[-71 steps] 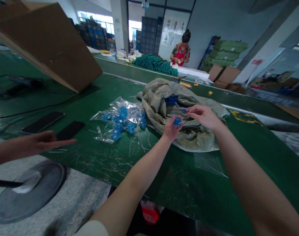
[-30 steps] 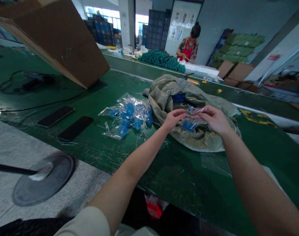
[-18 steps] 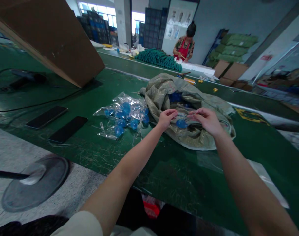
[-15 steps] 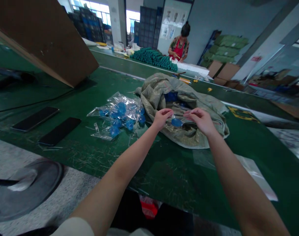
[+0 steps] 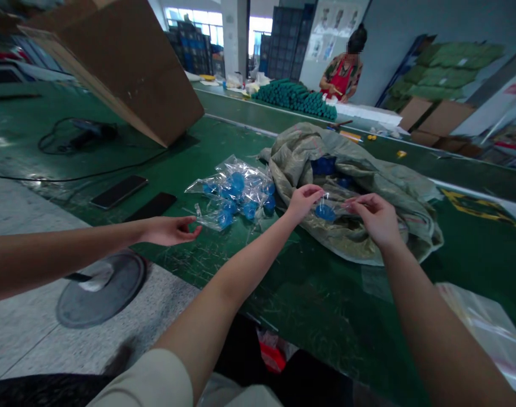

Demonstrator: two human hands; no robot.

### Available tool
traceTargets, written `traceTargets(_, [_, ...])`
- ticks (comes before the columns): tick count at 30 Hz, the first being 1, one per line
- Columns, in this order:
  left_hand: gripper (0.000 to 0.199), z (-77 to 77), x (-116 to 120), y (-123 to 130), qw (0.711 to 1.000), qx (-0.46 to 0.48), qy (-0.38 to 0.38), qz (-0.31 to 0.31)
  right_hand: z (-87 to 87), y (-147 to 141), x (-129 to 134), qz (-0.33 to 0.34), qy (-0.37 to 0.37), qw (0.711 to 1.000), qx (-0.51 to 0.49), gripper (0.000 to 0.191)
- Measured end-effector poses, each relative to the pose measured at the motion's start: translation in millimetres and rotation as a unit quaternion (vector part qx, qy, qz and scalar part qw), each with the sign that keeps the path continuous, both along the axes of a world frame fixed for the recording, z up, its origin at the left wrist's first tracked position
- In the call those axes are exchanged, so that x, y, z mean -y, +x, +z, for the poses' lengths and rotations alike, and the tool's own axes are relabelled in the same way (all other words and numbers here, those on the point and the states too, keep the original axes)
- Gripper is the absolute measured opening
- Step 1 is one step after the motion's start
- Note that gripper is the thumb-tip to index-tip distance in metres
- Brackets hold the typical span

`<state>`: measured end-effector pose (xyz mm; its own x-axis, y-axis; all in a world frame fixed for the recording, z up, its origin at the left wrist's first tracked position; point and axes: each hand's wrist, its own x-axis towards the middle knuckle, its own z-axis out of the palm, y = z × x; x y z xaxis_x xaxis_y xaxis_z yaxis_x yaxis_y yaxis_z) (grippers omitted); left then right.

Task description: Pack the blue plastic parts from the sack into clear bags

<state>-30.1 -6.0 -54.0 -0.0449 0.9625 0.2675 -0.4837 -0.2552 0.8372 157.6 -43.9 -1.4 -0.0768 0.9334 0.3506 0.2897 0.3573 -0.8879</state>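
A small clear bag with a blue round piece [image 5: 325, 212] inside hangs between my two hands, over the front of a large grey-green woven sack [image 5: 300, 147]. My left hand [image 5: 305, 202] pinches its left side. On the right, the fingers of my right hand [image 5: 375, 216] are pinched on the bag's other end. More blue pieces show inside the sack's opening. Left of the sack lies a heap of clear bags with blue pieces [image 5: 237, 192].
Another person's hand [image 5: 171, 230] reaches in from the left beside the heap. Two dark phones [image 5: 119, 191], a cable, a handheld tool [image 5: 92, 130] and a tilted cardboard box [image 5: 134, 68] stand left. Clear bags [image 5: 486, 322] lie right. A person [image 5: 341, 76] works behind.
Another person's arm has come in from the left, up to the heap. The view has swung left, so things appear further right. My hands still hold the bag.
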Motion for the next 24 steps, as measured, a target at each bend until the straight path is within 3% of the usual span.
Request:
traceTargets(7, [0.016, -6.0, 1.0, -4.5, 1.000, -0.007, 0.003, -0.008, -16.1, 4.7, -8.3, -0.028, -0.004, 0.999, -0.027, 0.023])
traceTargets(24, [0.016, -16.2, -2.1, -6.2, 1.000, -0.006, -0.005, -0.018, -16.0, -0.8, 0.5, -0.012, -0.025, 0.999, -0.042, 0.022])
